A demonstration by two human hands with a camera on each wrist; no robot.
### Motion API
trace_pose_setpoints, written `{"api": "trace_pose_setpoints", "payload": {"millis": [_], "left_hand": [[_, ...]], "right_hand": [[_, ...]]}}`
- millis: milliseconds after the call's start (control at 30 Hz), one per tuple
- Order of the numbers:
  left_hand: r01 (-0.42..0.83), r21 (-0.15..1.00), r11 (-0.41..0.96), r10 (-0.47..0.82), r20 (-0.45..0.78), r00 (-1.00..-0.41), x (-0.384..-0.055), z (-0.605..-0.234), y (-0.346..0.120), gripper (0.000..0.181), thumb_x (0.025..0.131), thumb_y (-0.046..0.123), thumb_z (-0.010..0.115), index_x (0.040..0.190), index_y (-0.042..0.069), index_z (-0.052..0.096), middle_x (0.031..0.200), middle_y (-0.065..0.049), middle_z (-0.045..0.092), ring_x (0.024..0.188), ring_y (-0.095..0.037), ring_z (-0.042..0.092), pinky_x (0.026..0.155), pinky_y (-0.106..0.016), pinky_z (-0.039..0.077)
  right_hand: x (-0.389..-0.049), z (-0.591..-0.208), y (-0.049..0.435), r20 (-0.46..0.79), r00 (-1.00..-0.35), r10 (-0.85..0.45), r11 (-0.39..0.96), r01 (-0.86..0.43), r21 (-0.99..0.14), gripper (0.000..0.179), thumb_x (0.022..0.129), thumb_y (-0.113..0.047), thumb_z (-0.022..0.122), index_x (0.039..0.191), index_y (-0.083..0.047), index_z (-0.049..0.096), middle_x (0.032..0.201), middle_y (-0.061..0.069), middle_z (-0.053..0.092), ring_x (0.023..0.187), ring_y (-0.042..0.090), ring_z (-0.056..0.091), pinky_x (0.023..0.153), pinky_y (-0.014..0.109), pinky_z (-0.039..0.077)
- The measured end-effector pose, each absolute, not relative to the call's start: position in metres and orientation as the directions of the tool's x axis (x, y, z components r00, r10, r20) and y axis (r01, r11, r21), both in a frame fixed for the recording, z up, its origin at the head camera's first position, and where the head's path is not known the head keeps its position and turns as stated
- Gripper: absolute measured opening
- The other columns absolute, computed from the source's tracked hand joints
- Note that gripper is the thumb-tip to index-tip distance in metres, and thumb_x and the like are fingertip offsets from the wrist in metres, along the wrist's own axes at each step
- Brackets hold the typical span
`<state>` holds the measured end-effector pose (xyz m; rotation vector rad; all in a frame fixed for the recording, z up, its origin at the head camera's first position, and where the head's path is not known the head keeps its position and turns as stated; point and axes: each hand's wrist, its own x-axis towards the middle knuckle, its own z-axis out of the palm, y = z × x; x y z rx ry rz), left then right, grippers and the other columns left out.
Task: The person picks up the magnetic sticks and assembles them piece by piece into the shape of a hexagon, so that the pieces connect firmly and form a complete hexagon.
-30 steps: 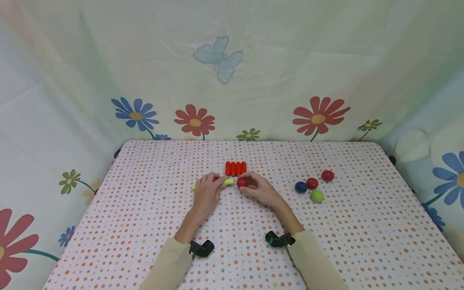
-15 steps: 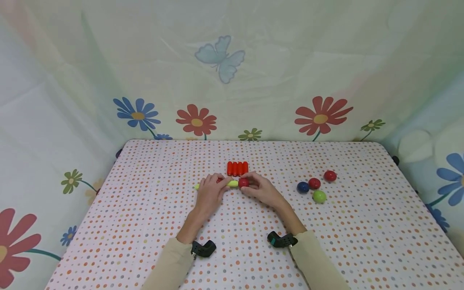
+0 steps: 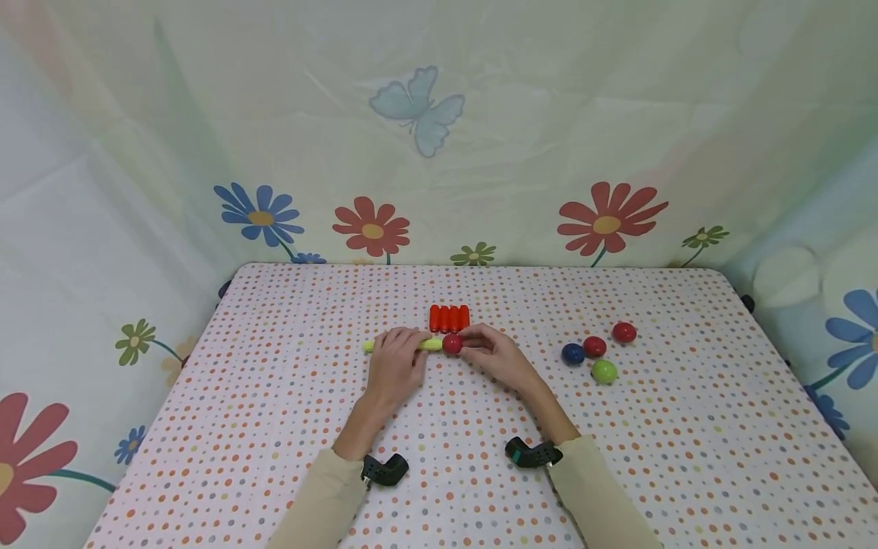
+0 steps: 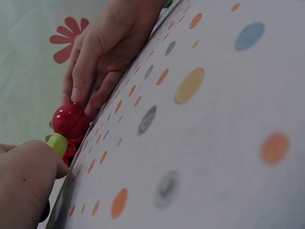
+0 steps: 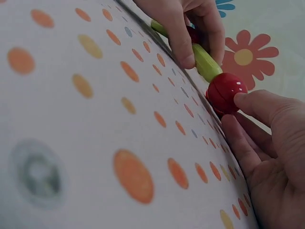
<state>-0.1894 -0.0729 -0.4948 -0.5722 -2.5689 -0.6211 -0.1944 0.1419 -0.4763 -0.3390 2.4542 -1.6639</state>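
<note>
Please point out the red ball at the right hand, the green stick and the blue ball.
Red ball (image 5: 224, 91), right wrist view: its middle.
Green stick (image 5: 206, 62), right wrist view: section beside ball.
Blue ball (image 3: 572, 354), head view: its middle.

Red ball (image 5: 226, 93), yellow-green stick (image 5: 206, 63), white tablecloth (image 3: 274, 427) with multicoloured dots.

The left hand (image 4: 28, 181) grips a yellow-green stick (image 4: 57, 144), which meets a red ball (image 4: 70, 121) just beyond its fingers (image 4: 61, 168); the right hand (image 4: 107, 52) holds the ball, dotted cloth (image 4: 219, 109) beside both.
</note>
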Motion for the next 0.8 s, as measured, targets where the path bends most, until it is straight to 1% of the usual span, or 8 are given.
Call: {"api": "trace_pose_setpoints", "payload": {"millis": [67, 167, 333, 467, 600, 700, 800], "left_hand": [[0.469, 0.308, 0.828, 0.283, 0.493, -0.823, -0.1890, -0.4952, -0.0723, 0.025, 0.088, 0.019, 0.070, 0.113, 0.017, 0.068, 0.109, 0.000, 0.071, 0.108, -0.021, 0.060, 0.099, -0.043, 0.044], [0.443, 0.297, 0.846, 0.267, 0.483, -0.834, -0.1891, -0.4955, -0.0716, 0.027, 0.086, 0.027, 0.073, 0.110, 0.017, 0.068, 0.105, 0.000, 0.071, 0.105, -0.020, 0.060, 0.097, -0.042, 0.044], [0.430, 0.295, 0.853, 0.263, 0.470, -0.843, -0.1903, -0.4948, -0.0716, 0.029, 0.085, 0.034, 0.074, 0.109, 0.018, 0.068, 0.104, 0.001, 0.070, 0.102, -0.019, 0.062, 0.098, -0.042, 0.043], [0.483, 0.274, 0.832, 0.306, 0.499, -0.810, -0.1914, -0.4947, -0.0726, 0.029, 0.085, 0.032, 0.075, 0.110, 0.019, 0.069, 0.104, 0.002, 0.071, 0.102, -0.018, 0.064, 0.100, -0.042, 0.043], [0.541, 0.243, 0.806, 0.359, 0.526, -0.771, -0.1912, -0.4952, -0.0736, 0.030, 0.085, 0.028, 0.075, 0.113, 0.019, 0.069, 0.106, 0.002, 0.073, 0.100, -0.015, 0.066, 0.099, -0.037, 0.047], [0.562, 0.237, 0.793, 0.378, 0.532, -0.758, -0.1899, -0.4946, -0.0738, 0.033, 0.084, 0.024, 0.075, 0.116, 0.017, 0.068, 0.108, 0.001, 0.073, 0.100, -0.014, 0.067, 0.095, -0.034, 0.050], [0.575, 0.240, 0.782, 0.388, 0.535, -0.751, -0.1893, -0.4935, -0.0735, 0.035, 0.085, 0.021, 0.074, 0.119, 0.015, 0.067, 0.110, 0.000, 0.073, 0.102, -0.016, 0.068, 0.092, -0.035, 0.051]], "right_hand": [[-0.1979, -0.4844, 0.1438, -0.008, -0.964, -0.265, 0.356, -0.090, -0.930, 0.033, 0.092, -0.015, 0.065, 0.123, -0.005, 0.059, 0.124, 0.016, 0.063, 0.113, 0.030, 0.064, 0.092, 0.034, 0.053], [-0.1981, -0.4836, 0.1440, -0.020, -0.965, -0.260, 0.365, -0.079, -0.927, 0.031, 0.093, -0.016, 0.065, 0.122, -0.006, 0.061, 0.122, 0.015, 0.065, 0.109, 0.028, 0.065, 0.087, 0.026, 0.054], [-0.2000, -0.4841, 0.1445, -0.024, -0.965, -0.260, 0.358, -0.074, -0.931, 0.029, 0.093, -0.017, 0.065, 0.121, -0.007, 0.062, 0.118, 0.016, 0.066, 0.103, 0.025, 0.066, 0.080, 0.019, 0.052], [-0.1997, -0.4844, 0.1445, -0.026, -0.965, -0.260, 0.360, -0.072, -0.930, 0.029, 0.093, -0.015, 0.064, 0.121, -0.006, 0.063, 0.115, 0.017, 0.067, 0.098, 0.022, 0.066, 0.076, 0.016, 0.050], [-0.1983, -0.4834, 0.1432, -0.037, -0.963, -0.266, 0.369, -0.067, -0.927, 0.030, 0.094, -0.012, 0.062, 0.122, -0.002, 0.061, 0.115, 0.020, 0.066, 0.098, 0.024, 0.065, 0.075, 0.016, 0.049], [-0.1978, -0.4826, 0.1424, -0.049, -0.961, -0.271, 0.382, -0.061, -0.922, 0.031, 0.094, -0.010, 0.061, 0.123, 0.001, 0.061, 0.115, 0.022, 0.066, 0.098, 0.027, 0.065, 0.075, 0.017, 0.049], [-0.1975, -0.4823, 0.1423, -0.053, -0.962, -0.266, 0.390, -0.058, -0.919, 0.030, 0.094, -0.010, 0.061, 0.123, 0.000, 0.061, 0.115, 0.021, 0.066, 0.097, 0.026, 0.064, 0.074, 0.018, 0.049]]}}
